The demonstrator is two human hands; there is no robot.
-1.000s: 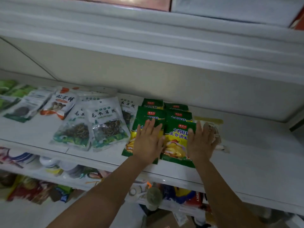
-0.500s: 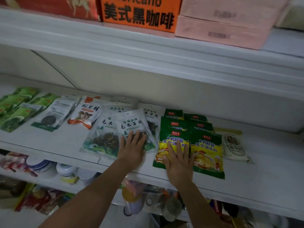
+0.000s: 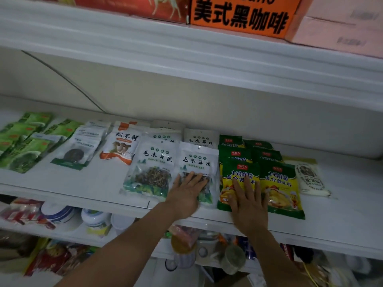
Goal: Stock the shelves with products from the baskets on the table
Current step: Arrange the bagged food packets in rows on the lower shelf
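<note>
Flat packets lie in rows on a white shelf (image 3: 83,189). My left hand (image 3: 186,193) lies flat, fingers straight, on a clear and white packet of dried black fungus (image 3: 196,162). My right hand (image 3: 247,201) presses flat on a green and yellow seasoning packet (image 3: 238,172). A second seasoning packet (image 3: 279,187) lies just right of it, with more of the same stacked behind. Another fungus packet (image 3: 151,170) lies left of my left hand. No basket or table is in view.
Further left lie a mushroom packet (image 3: 120,146), dark-disc packets (image 3: 78,150) and green packets (image 3: 24,141). A white packet (image 3: 310,177) lies at the right. Boxes, one orange (image 3: 240,15), stand on the shelf above. Bowls (image 3: 58,212) and jars fill the shelf below.
Both hands have shifted left: the left from the seasoning packet onto the fungus packet, the right from the white packet's side onto the left seasoning packet. The view tilted up.
</note>
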